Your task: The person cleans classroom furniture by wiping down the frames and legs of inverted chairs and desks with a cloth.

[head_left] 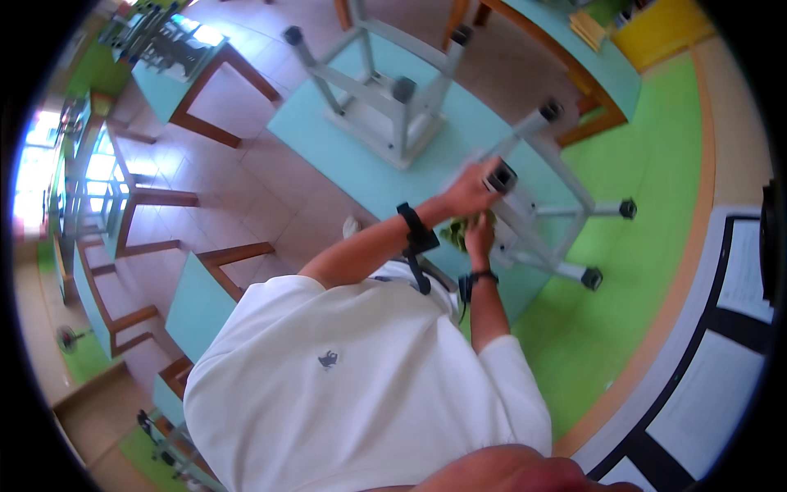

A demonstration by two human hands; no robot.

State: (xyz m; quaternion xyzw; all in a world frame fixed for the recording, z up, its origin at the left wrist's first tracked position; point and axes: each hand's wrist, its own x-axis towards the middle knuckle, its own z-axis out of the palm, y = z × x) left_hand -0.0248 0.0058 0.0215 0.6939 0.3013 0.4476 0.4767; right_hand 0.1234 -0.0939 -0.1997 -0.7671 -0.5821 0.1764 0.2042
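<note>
Near the middle of the frame, slightly right, the person's left hand (469, 190) is closed around the leg of an upturned grey stool (533, 215), its fingers wrapped just beside the black rubber foot (502, 176) at that leg's end. Just below it, the right hand (479, 236) presses a bunched green cloth (461, 230) against the stool's frame, fingers curled tight over the cloth so that only its frayed edge shows to the left of the knuckles. Both wrists carry dark bands, the left wrist strap (416, 230) the broader of the two. The stool lies tilted on the right end of a light blue table (385, 184), its other legs reaching toward the right of the frame over the green floor (648, 189), each capped in black. A second upturned stool (379, 90) stands upside down on the same table top, in the upper middle of the frame, well apart from the hands. The person's white shirt (361, 385) fills the lower middle. More blue-topped tables with brown wooden frames (197, 299) line the left side over a pinkish tiled floor (262, 184), and a yellow cabinet (660, 31) sits in the upper right corner.
</note>
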